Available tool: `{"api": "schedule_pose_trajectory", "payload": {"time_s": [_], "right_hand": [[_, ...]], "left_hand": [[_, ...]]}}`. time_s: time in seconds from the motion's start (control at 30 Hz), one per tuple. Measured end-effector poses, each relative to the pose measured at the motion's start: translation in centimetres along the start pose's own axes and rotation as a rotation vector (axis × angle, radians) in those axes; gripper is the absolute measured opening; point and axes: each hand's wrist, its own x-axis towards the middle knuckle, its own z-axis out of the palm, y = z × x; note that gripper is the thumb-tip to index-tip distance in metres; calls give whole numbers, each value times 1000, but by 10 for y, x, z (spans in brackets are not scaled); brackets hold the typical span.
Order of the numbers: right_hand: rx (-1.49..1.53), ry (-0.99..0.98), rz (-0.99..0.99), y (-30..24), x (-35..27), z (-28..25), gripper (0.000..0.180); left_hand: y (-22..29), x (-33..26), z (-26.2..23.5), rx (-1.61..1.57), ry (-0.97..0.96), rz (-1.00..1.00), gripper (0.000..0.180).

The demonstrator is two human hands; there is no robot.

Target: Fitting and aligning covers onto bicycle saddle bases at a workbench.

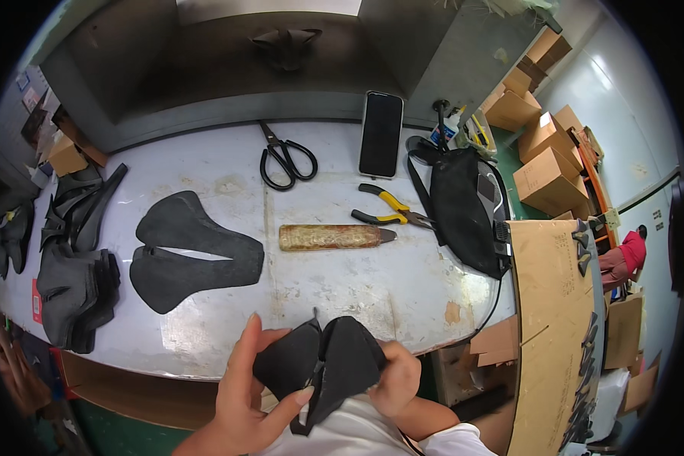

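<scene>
Close to my body, above the table's front edge, both hands hold a black folded shaped piece (pixel 351 357) with a split down its middle. My left hand (pixel 243 403) grips its left side, thumb in front and fingers behind. On the right side, the curled fingers of my right hand (pixel 400 378) are closed on the edge. A similar black piece (pixel 197 228) lies flat on the table, with a long slit in it. To its right is a knife-like tool (pixel 330 237) with a worn, wrapped handle and a short dark tip.
Black-handled scissors (pixel 289 161), a phone (pixel 381 135), yellow-and-black pliers (pixel 394 209) and a black bag (pixel 467 209) lie across the white table (pixel 228 334). Stacked black pieces (pixel 76 296) stand at left. A grey box-like housing (pixel 220 106) borders the back; cardboard (pixel 547 319) stands right.
</scene>
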Motion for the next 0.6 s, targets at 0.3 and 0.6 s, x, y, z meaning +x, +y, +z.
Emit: {"api": "schedule_pose_trajectory", "payload": {"time_s": [0.3, 0.6], "right_hand": [[-784, -405, -398, -16, 11, 16, 19], [-742, -234, -288, -22, 10, 6, 25]], "left_hand": [[-13, 0, 6, 459, 16, 357, 99], [-9, -9, -24, 631, 116, 571, 44]]}}
